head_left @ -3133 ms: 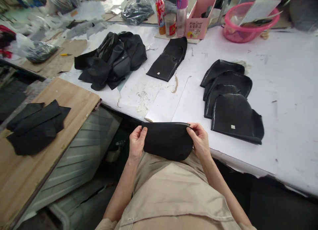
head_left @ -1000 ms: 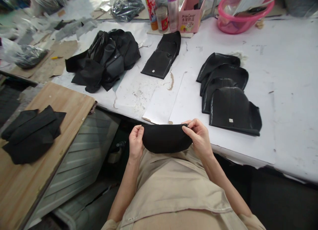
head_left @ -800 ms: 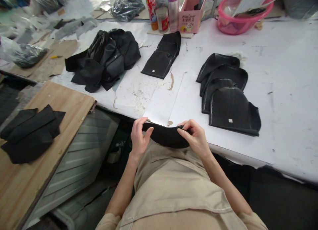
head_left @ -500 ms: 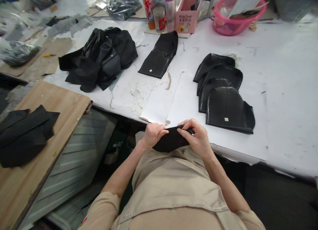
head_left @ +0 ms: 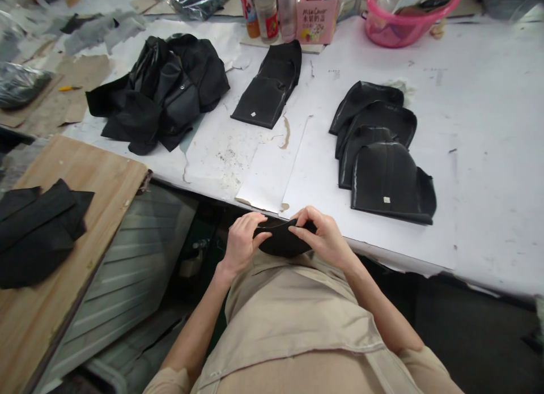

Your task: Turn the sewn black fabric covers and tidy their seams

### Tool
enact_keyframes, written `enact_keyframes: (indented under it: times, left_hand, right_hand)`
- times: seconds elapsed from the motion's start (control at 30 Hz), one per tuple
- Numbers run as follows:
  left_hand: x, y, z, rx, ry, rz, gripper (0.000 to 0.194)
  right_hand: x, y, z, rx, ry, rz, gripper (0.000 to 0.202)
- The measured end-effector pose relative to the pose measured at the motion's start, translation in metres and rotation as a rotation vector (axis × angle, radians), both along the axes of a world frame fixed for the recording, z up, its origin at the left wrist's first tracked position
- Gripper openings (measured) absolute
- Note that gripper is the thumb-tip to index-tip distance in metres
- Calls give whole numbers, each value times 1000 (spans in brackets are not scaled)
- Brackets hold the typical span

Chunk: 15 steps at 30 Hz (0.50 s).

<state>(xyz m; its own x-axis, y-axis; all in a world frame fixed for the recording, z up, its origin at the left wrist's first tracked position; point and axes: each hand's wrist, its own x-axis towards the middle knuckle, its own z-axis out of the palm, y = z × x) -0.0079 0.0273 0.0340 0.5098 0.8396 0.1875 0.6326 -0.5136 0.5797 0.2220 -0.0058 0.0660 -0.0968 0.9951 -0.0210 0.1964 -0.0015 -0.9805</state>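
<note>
The right hand (head_left: 321,235) pinches the top edge of the black cloth (head_left: 284,245) toward its right end, while the left hand (head_left: 243,242), thumb and fingertips parted, is at its left end. The cloth's long axis runs side to side between them, just before the bench (head_left: 325,176).

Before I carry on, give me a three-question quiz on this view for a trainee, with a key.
1. True or false: the right hand pinches a black piece between thumb and finger.
2. The fanned stack lies on the: A) wooden board; B) table; C) lap.
3. Fill in: in the picture, the pink box stands to the ___ of the basin.

Key: 1 true; 2 B; 3 left.
</note>
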Motion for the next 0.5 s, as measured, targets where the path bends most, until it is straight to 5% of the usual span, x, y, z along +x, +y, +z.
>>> enact_keyframes:
  times: [0.1, 0.2, 0.5]
  left_hand:
    - [34, -5, 19, -123, -165, 33, 41]
    - [56, -11, 25, -271, -309, 197, 43]
    - [62, -14, 26, -543, -513, 355, 52]
  right_hand:
    - [-9, 1, -1, 23, -25, 21, 18]
    - [-10, 1, -3, 34, -9, -23, 17]
    - [-2, -4, -13, 5, 71, -40, 22]
